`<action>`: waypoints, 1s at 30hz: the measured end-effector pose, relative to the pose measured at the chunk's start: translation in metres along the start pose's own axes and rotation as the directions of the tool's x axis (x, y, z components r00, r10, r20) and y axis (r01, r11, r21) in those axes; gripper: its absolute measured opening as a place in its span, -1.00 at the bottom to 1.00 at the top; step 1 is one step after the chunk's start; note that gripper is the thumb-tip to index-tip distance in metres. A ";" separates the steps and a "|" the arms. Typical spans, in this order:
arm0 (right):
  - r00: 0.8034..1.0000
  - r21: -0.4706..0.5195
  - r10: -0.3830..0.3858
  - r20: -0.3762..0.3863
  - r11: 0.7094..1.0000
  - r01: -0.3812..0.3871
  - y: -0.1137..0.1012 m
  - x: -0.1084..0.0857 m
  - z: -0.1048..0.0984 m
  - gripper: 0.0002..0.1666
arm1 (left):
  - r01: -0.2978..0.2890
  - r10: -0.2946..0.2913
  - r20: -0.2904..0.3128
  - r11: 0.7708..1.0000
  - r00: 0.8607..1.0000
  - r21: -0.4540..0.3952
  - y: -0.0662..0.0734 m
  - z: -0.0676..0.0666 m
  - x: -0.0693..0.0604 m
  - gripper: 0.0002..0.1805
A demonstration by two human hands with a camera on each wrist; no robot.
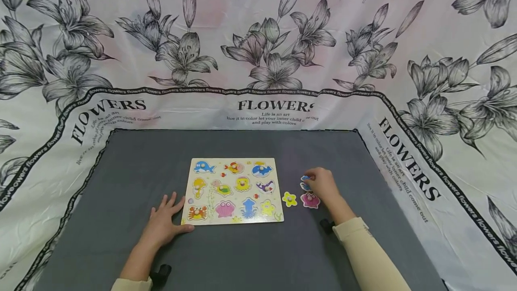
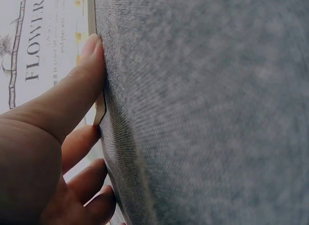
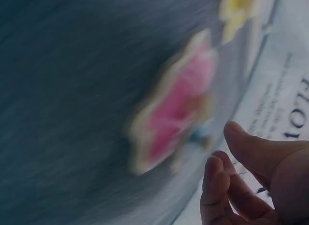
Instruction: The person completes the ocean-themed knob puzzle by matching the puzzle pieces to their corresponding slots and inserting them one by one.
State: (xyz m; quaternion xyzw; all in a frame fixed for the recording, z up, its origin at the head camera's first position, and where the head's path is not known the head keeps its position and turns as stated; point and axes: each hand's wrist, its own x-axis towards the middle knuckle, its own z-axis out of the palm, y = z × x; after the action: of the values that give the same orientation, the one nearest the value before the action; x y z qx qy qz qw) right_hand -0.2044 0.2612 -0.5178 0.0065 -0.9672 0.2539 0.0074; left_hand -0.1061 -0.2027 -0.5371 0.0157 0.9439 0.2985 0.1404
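Observation:
A wooden peg puzzle board [image 1: 238, 220] with printed sea animals lies on the grey mat. My left hand [image 1: 160, 222] is spread at its lower left corner. The thumb [image 2: 91, 53] touches the front edge and the index finger reaches the left side. Right of the board, my right hand [image 1: 322, 184] is over a blue puzzle piece [image 1: 305, 187], partly hidden by the fingers. In the right wrist view a gap shows between thumb and fingers, with nothing visible in it. Just below lies a pink puzzle piece [image 1: 310, 200], with a yellow star piece [image 1: 289, 199] to its left.
The grey mat [image 1: 242, 259] extends around the board. A white cloth [image 1: 181, 116] with flower prints and lettering borders it at the back and sides. Dark wrist straps [image 1: 160, 275] show near both wrists.

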 end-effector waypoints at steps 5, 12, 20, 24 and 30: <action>0.998 0.007 0.029 0.056 1.000 -0.029 0.014 -0.006 -0.004 -0.70 | -0.003 0.003 0.004 1.000 1.000 0.009 -0.001 0.001 -0.001 0.20; 0.992 -0.026 -0.057 0.111 0.998 0.060 0.010 -0.036 -0.016 -0.83 | -0.008 0.008 0.008 1.000 1.000 0.002 0.001 0.004 -0.001 0.20; 0.992 -0.031 -0.063 0.110 0.997 0.067 0.010 -0.045 -0.014 -0.93 | -0.012 0.012 -0.001 1.000 1.000 0.005 -0.001 0.001 -0.001 0.21; 0.986 0.006 -0.138 0.098 0.990 0.138 -0.032 -0.043 -0.013 -0.92 | -0.024 0.024 -0.005 1.000 1.000 0.007 -0.002 0.001 0.002 0.20; 0.902 0.137 -0.374 0.215 0.926 0.351 -0.128 -0.041 0.037 -0.93 | -0.013 0.013 -0.001 1.000 1.000 0.010 -0.004 -0.001 0.001 0.21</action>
State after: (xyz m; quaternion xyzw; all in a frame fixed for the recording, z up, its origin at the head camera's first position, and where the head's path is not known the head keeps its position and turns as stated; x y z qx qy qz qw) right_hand -0.1619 0.1320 -0.4875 0.2169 -0.9298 0.2909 -0.0613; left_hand -0.1066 -0.2067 -0.5392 0.0223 0.9454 0.2945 0.1377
